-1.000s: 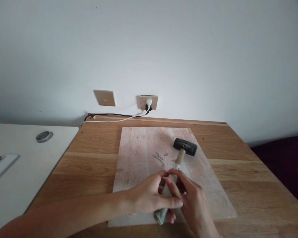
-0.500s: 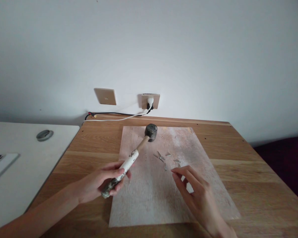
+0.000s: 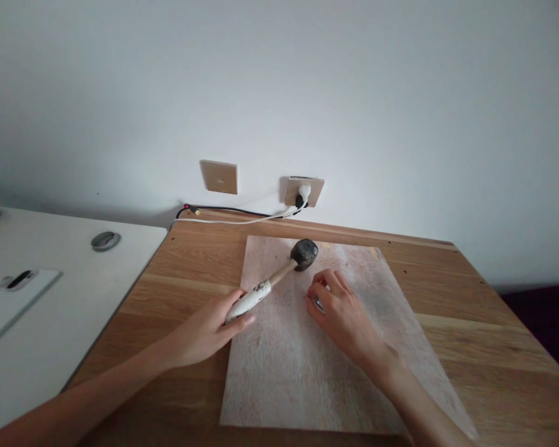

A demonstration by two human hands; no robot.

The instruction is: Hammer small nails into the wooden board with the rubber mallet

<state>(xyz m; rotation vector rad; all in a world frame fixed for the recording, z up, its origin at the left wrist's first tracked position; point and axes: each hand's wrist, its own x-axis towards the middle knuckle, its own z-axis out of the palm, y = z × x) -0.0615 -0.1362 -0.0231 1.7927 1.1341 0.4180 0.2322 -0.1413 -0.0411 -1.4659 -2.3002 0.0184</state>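
Note:
A pale plywood board (image 3: 284, 366) lies flat on the wooden table (image 3: 484, 323). My left hand (image 3: 205, 329) grips the white-stained handle of a mallet (image 3: 279, 275), whose black rubber head points away toward the wall, just above the board. My right hand (image 3: 340, 313) rests on the board over the small metal nails (image 3: 317, 303); its fingertips touch them and most of them are hidden beneath the fingers. Whether it pinches one I cannot tell.
A white desk (image 3: 51, 310) adjoins the table on the left, with a round grommet (image 3: 105, 239) and flat devices on it. Wall sockets (image 3: 302, 190) with a plug and cables (image 3: 228, 214) sit behind the table's far edge. The floor drops off at the right.
The mallet passed from both hands into my left hand alone and swung left, head toward the wall. My right hand moved forward onto the nails. The view shifted left.

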